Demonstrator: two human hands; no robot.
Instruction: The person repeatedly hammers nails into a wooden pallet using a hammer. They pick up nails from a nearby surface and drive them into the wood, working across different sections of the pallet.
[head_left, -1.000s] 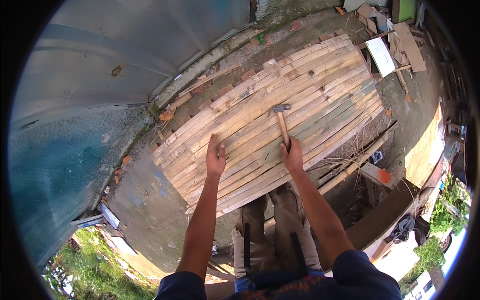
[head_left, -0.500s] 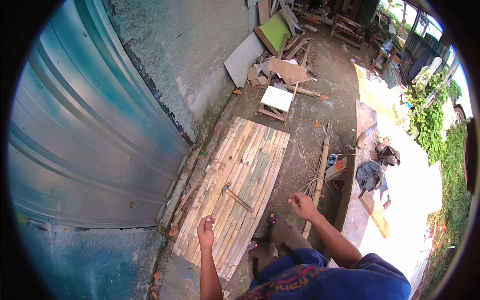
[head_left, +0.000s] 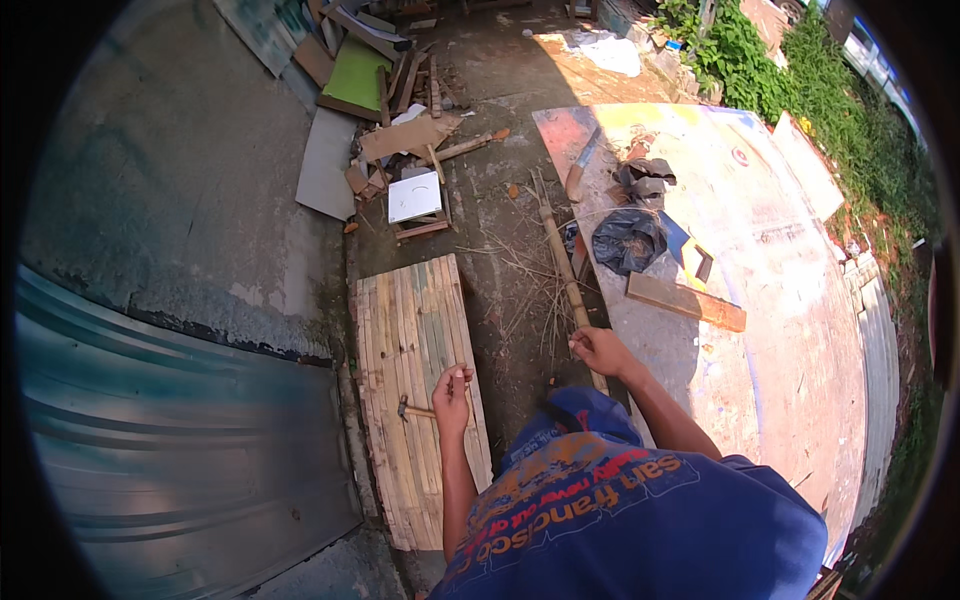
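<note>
At frame centre, the left hand (head_left: pixel 452 392) hangs loosely curled, grasping nothing, above the slatted bamboo panel (head_left: pixel 415 380) beside a hammer (head_left: pixel 412 409), while the right hand (head_left: pixel 597 351), released, hovers near a bamboo pole (head_left: pixel 562 268).

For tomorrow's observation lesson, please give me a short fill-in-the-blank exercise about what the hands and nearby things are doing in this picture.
1. The hammer lies on a flat panel made of ____ slats.
2. The left hand is above that panel, beside the hammer's ____.
3. The right hand is at a long bamboo ____ lying on the ground.
4. To the left of the panel stands a corrugated ____ sheet.

Missing words: bamboo; handle; pole; metal
</note>
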